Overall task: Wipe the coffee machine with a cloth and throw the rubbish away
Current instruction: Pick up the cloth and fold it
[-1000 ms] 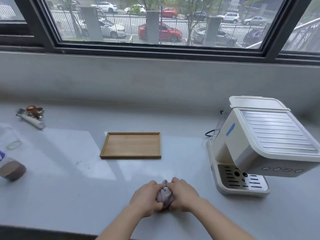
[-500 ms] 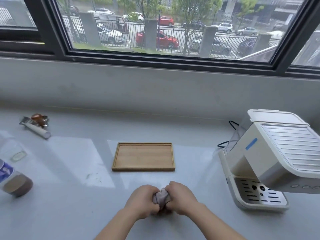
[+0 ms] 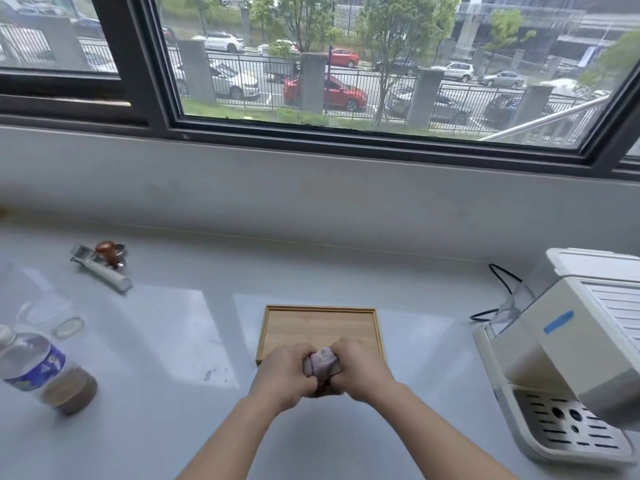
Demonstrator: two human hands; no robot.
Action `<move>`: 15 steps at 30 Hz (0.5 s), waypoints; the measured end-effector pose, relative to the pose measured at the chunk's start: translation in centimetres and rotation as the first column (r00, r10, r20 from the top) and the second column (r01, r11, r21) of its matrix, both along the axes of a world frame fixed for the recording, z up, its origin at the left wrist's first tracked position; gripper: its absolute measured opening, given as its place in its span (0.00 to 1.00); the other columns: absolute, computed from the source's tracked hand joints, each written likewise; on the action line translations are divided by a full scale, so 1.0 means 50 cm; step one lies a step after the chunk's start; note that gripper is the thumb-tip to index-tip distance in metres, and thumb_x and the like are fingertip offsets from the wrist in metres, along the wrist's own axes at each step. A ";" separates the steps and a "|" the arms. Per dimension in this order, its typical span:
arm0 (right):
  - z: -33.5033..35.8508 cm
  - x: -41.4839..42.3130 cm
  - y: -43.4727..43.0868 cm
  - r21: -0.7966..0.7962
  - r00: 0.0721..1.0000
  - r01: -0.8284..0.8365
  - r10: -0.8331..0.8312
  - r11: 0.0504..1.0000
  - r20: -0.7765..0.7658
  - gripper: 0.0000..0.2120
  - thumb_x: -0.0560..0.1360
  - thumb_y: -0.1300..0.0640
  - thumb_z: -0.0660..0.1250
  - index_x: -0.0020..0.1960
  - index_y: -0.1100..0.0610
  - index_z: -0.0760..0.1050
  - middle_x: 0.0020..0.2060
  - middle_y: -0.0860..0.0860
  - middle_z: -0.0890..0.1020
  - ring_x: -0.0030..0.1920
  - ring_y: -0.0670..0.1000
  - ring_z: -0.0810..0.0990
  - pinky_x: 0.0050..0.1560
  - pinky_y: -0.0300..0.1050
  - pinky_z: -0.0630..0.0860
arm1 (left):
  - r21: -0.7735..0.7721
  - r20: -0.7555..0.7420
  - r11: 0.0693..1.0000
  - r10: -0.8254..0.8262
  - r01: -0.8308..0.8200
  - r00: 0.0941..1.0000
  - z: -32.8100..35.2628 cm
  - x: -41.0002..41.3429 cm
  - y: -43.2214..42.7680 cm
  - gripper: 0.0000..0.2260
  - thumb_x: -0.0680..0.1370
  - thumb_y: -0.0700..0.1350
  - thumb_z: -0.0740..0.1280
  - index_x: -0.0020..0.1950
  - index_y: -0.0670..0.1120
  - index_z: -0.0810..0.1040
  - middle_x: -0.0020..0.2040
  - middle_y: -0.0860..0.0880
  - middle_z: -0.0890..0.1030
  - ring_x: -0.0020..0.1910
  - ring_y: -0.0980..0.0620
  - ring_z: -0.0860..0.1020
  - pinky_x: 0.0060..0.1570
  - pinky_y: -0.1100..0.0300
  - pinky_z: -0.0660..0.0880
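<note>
Crumpled pale lilac cloth (image 3: 320,367): clenched between left hand (image 3: 284,377) and right hand (image 3: 363,370). Cream boxy coffee machine (image 3: 568,358): well apart, rightward; right hand nearer.

Bare counter (image 3: 433,358) lies open between the tray (image 3: 320,323) and the coffee machine (image 3: 571,358), wide enough for a hand. Left of the tray, open surface runs to the bottle (image 3: 45,372) and glass (image 3: 52,317) (portafilter (image 3: 100,265) farther back). A cable (image 3: 498,296) loops behind the machine.
</note>
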State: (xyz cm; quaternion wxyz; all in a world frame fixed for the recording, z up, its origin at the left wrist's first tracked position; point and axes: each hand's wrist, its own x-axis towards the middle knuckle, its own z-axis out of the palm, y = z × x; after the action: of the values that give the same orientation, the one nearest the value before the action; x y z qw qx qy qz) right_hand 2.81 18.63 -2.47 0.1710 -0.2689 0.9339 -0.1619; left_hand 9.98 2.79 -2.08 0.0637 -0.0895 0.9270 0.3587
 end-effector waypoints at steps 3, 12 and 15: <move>0.002 -0.025 -0.017 -0.013 1.000 0.029 -0.029 1.000 0.001 0.06 0.67 0.54 0.68 0.39 0.50 0.71 0.44 0.50 0.76 0.43 0.56 0.78 0.36 0.49 0.74 | -0.003 -0.006 1.000 0.016 -0.016 1.000 0.013 -0.024 -0.011 0.09 0.61 0.47 0.66 0.35 0.61 0.71 0.33 0.56 0.75 0.33 0.57 0.73 0.29 0.62 0.65; -0.006 -0.095 -0.039 -0.047 0.994 0.062 -0.066 0.997 -0.089 0.10 0.65 0.53 0.69 0.46 0.51 0.75 0.46 0.49 0.77 0.46 0.56 0.78 0.42 0.49 0.76 | -0.028 -0.064 0.999 0.024 -0.026 0.998 0.014 -0.103 -0.027 0.13 0.61 0.45 0.65 0.35 0.65 0.70 0.32 0.57 0.74 0.36 0.55 0.73 0.31 0.60 0.70; -0.013 -0.112 -0.040 -0.045 0.991 0.088 -0.092 0.995 -0.095 0.15 0.65 0.48 0.71 0.50 0.48 0.77 0.46 0.49 0.75 0.47 0.54 0.78 0.45 0.50 0.77 | -0.068 -0.066 0.998 -0.008 0.003 0.998 0.013 -0.129 -0.025 0.10 0.62 0.46 0.65 0.38 0.60 0.73 0.36 0.56 0.74 0.39 0.51 0.75 0.37 0.56 0.74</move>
State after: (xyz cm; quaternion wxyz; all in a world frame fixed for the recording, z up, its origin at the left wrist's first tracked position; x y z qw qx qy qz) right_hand -2.80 16.64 -3.11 0.1125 -0.2372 0.9489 -0.1751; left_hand 3.53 1.52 -1.43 0.0308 -0.0772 0.9405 0.3295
